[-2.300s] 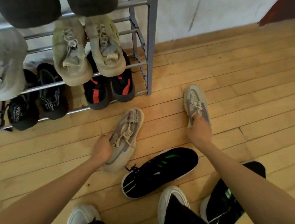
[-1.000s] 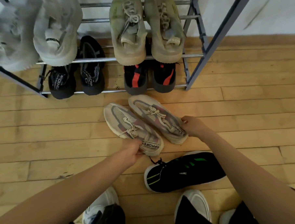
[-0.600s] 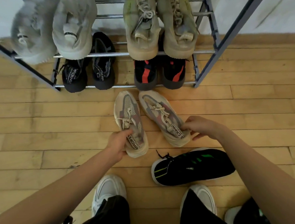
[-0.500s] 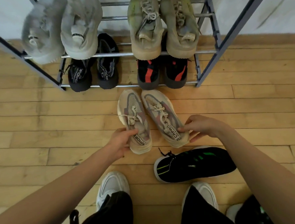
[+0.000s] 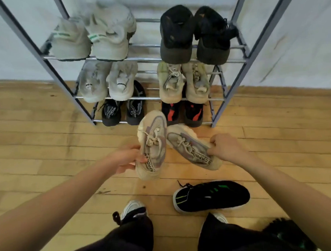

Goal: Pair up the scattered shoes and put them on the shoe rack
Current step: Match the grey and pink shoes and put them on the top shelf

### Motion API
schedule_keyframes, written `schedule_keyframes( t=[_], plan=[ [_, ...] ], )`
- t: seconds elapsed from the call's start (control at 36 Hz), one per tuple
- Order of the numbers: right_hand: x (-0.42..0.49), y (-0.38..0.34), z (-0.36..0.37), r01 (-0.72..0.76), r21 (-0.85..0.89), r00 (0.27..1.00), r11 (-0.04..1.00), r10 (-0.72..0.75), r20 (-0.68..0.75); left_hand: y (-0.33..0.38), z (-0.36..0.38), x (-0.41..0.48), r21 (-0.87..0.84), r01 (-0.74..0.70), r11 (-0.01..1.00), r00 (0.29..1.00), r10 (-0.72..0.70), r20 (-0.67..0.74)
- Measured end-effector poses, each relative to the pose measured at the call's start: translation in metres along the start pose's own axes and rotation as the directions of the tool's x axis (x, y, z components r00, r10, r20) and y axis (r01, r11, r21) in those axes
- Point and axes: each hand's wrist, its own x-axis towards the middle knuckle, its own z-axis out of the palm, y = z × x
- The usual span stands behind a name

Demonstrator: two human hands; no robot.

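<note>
Head view gives us twelve shoes on the rack (image 5: 252, 51), in six pairs over three shelves, and two more in front of it, beige, one in each hand. The left hand (image 5: 124, 159) pinches the heel of the left shoe (image 5: 154, 144) with its fingers; the fingers of the right hand (image 5: 226, 148) curl round the heel of the right shoe (image 5: 190, 147). One black shoe (image 5: 211, 196) with green stripes lies on the floor (image 5: 48, 149). A dark shoe (image 5: 287, 232) at the lower right is half hidden. Both heels carry black letters; we read "CARFAD" on the right one, the rest is blurred.
</note>
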Motion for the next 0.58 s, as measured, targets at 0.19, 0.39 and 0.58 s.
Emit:
schedule_keyframes(
  t=[0.19, 0.39, 0.58],
  plan=[
    [-0.049, -0.002, -0.045, 0.138, -0.147, 0.944, 0.979, -0.175, -0.279, 0.024, -0.02, -0.049, 0.07, -0.177, 0.982, 0.982, 0.18, -0.048],
    [-0.09, -0.002, -0.082, 0.186, -0.046, 0.884, 0.982, -0.187, -0.428, 0.042, -0.036, -0.091, 0.07, -0.364, 0.929, 0.915, 0.371, -0.161],
    [-0.122, -0.018, -0.113, 0.275, 0.011, 0.772, 0.961, -0.214, -0.599, 0.074, -0.049, -0.125, 0.042, -0.553, 0.832, 0.802, 0.545, -0.246]
  ],
)
